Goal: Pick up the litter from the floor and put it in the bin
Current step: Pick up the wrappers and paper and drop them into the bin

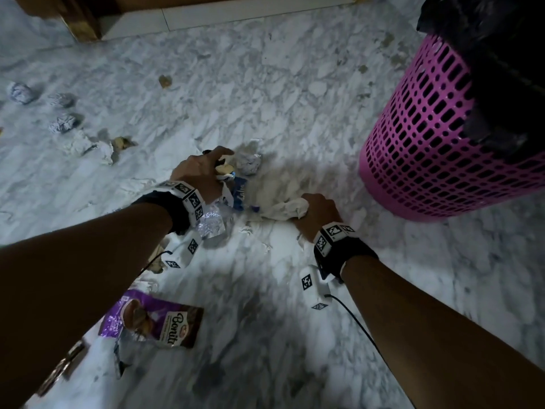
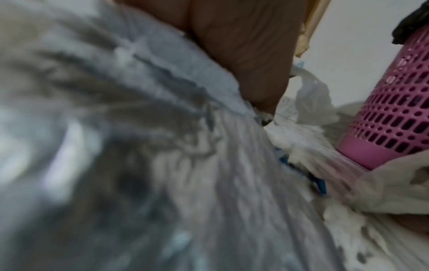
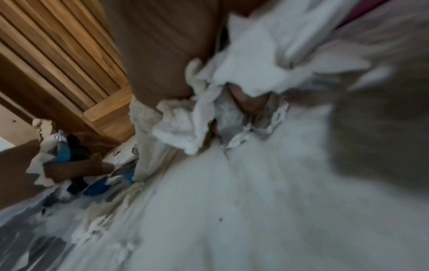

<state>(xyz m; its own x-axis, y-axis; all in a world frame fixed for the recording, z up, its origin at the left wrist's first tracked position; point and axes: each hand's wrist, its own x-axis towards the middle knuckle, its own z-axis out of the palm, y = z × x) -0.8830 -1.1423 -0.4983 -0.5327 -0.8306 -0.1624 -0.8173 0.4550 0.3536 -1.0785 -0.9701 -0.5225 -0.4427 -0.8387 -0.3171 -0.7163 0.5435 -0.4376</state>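
Low over the marble floor, my left hand (image 1: 206, 166) grips a bunch of litter: wrappers and a blue packet (image 1: 239, 190) that hang below the palm. My right hand (image 1: 317, 211) clutches crumpled white tissue (image 1: 290, 209) close to the floor; in the right wrist view the tissue (image 3: 243, 73) is bunched between the fingers. The pink perforated bin (image 1: 418, 143) with a black liner (image 1: 501, 54) stands right of both hands; the bin (image 2: 394, 119) also shows in the left wrist view. A crumpled paper ball (image 1: 249, 162) lies just past my left hand.
A purple "Bonita" wrapper (image 1: 156, 320) lies under my left forearm. Several paper balls (image 1: 62, 122) and brown scraps (image 1: 165, 81) are scattered at the far left. A silver foil piece (image 1: 211, 225) sits by my left wrist. A wooden door frame (image 1: 85, 22) runs along the back.
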